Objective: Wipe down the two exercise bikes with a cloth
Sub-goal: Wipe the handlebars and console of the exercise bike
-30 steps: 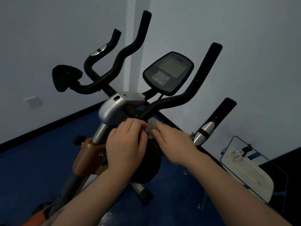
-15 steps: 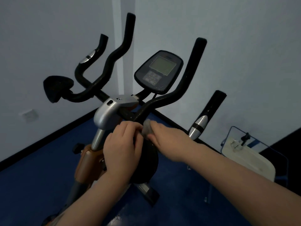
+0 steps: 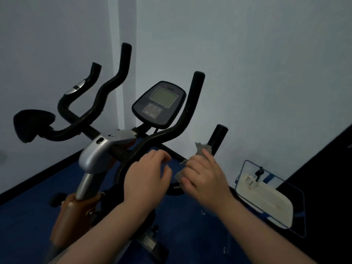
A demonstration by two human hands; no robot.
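Head view: right hand clutches the grey cloth just below the upright black grip (nearer than the half-curled, empty left hand).

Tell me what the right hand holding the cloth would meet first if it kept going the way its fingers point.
Probably the black handlebar. The right hand, with the grey cloth, points left toward the left hand, and the bar crosses between them, though depth is unclear.
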